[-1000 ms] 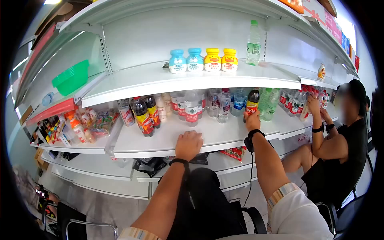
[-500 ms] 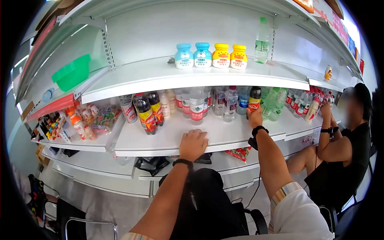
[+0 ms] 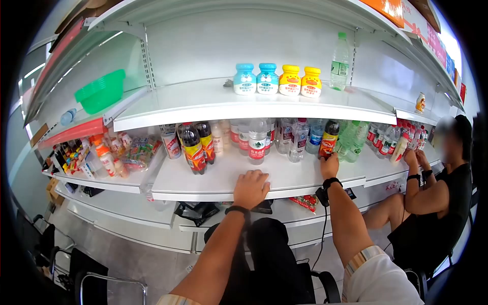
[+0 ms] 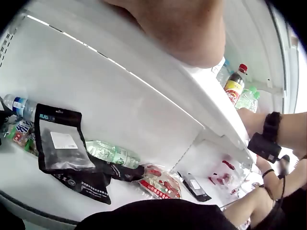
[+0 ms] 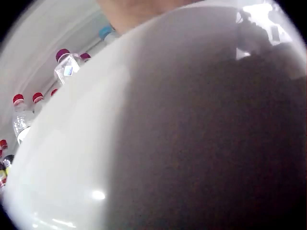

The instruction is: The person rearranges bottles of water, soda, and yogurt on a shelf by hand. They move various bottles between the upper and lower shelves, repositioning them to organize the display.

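Observation:
In the head view my right hand (image 3: 330, 166) is at the lower part of a cola bottle (image 3: 330, 138) with a yellow and red label, its fingers round the front near the base. This bottle stands upright between a blue-labelled water bottle (image 3: 314, 137) and green-tinted bottles (image 3: 356, 142). My left hand (image 3: 251, 188) rests flat on the front edge of the middle shelf (image 3: 203, 184), fingers spread and holding nothing. The left wrist view also shows the cola bottle (image 4: 234, 88), upright with its dark red cap. White shelf surface fills most of the right wrist view.
Two more cola bottles (image 3: 194, 150) stand at the left, with red-labelled water bottles (image 3: 257, 145) between. Above, an overhanging shelf (image 3: 254, 113) bears blue and yellow jars (image 3: 290, 81). A seated person (image 3: 432, 198) handles bottles at the right. Black pouches (image 4: 64, 143) lie below.
The head view has shifted slightly. My right hand has moved down from the cola bottle's label toward its base. My left hand stays on the shelf edge.

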`<state>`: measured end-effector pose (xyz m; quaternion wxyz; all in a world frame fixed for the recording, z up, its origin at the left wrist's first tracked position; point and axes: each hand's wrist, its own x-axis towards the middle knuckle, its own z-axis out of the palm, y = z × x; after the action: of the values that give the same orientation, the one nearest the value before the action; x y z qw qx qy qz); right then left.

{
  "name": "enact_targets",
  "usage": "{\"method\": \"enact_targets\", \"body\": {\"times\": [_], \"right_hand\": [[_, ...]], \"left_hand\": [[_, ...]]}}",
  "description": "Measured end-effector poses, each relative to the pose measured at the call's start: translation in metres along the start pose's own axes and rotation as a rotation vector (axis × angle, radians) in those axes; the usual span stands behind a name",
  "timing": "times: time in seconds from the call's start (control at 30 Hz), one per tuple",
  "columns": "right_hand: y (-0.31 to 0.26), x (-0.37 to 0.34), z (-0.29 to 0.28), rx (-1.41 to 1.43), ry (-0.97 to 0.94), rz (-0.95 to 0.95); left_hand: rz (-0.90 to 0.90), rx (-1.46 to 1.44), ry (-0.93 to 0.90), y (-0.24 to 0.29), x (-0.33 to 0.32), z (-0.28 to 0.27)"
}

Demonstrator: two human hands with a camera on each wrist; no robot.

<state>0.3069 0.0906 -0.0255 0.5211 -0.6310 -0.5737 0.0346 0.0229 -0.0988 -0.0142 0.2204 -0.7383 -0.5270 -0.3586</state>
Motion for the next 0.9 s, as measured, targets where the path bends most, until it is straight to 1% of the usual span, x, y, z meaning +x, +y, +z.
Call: {"method": "enact_targets", "body": {"times": [0.07, 0.13, 0.27, 0.33, 0.47, 0.53, 0.63, 0.77, 0.8, 0.9], "right_hand": [[0.009, 0.002, 0.002, -0.017, 0.033, 0.019], [0.009, 0.001, 0.006, -0.027, 0.029, -0.004], [0.014, 0.001, 0.01, -0.067, 0.008, -0.003], [0.013, 0.0, 0.01, -0.062, 0.009, -0.035], [0.005, -0.006, 0.007, -0.074, 0.022, -0.039], [0.0, -0.004, 0.002, -0.152, 0.003, 0.029], [-0.013, -0.006, -0.006, -0.179, -0.042, 0.074], [-0.007, -0.006, 0.002, -0.181, 0.004, 0.029], [-0.004, -0.005, 0.004, -0.188, 0.025, -0.012], [0.003, -0.006, 0.01, -0.269, -0.004, 0.006]], "left_hand": [[0.021, -0.01, 0.011, 0.003, 0.001, 0.002], [-0.014, 0.014, -0.036, 0.002, 0.001, -0.001], [-0.002, 0.01, -0.026, 0.002, 0.001, -0.002], [-0.001, 0.005, -0.019, 0.001, 0.002, -0.001], [-0.016, 0.004, -0.014, 0.0, -0.001, 0.0], [-0.004, -0.004, -0.003, 0.001, 0.001, 0.0], [-0.026, -0.021, -0.022, 0.002, 0.0, -0.001], [-0.01, -0.013, -0.027, 0.0, 0.0, 0.0], [-0.01, -0.001, -0.033, 0.0, 0.002, -0.001], [-0.014, -0.003, -0.037, 0.002, 0.002, -0.003]]}}
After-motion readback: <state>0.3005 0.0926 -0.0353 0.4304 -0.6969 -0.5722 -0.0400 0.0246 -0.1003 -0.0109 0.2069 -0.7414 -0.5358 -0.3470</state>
